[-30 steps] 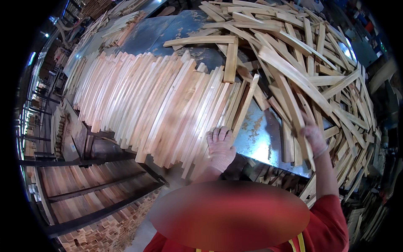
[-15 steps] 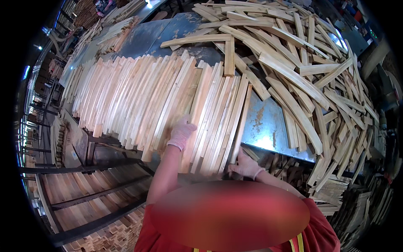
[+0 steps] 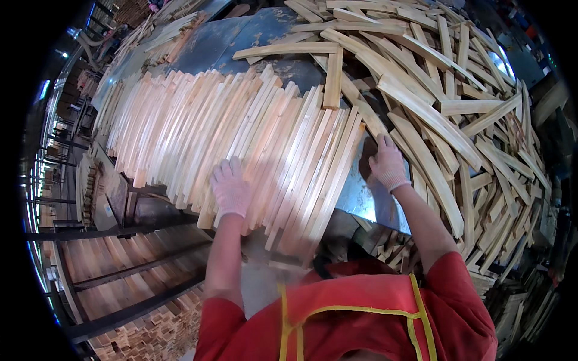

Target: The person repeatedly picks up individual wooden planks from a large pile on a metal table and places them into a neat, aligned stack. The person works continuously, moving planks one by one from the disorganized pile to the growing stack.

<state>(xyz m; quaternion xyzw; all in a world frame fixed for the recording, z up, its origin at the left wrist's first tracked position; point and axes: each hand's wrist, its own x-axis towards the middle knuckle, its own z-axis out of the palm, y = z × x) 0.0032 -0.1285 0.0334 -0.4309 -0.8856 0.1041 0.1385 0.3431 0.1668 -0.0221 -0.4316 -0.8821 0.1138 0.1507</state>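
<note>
A long row of pale wooden slats (image 3: pixel 198 132) lies side by side on the metal table. My left hand (image 3: pixel 230 188), in a light knitted glove, rests on the near part of this row with its fingers spread. To the right of the row, my gloved right hand (image 3: pixel 389 165) is over the bare metal, thumb apart from the fingers. Its fingertips reach the near end of a curved wooden piece (image 3: pixel 364 111); no grip on it can be seen. The row's rightmost slat (image 3: pixel 340 180) stands a short way from that hand.
A heap of loose, crisscrossed wooden pieces (image 3: pixel 430 114) covers the table's right side. The blue-grey metal tabletop (image 3: pixel 265 33) shows behind the row. At lower left is a dark-framed rack (image 3: pixel 138 265) of boards, with stacked wood ends (image 3: pixel 156 325) below.
My right hand has left the near end of the rightmost slat and moved up and right toward the heap. My left hand has shifted left along the row, its fingers now spread.
</note>
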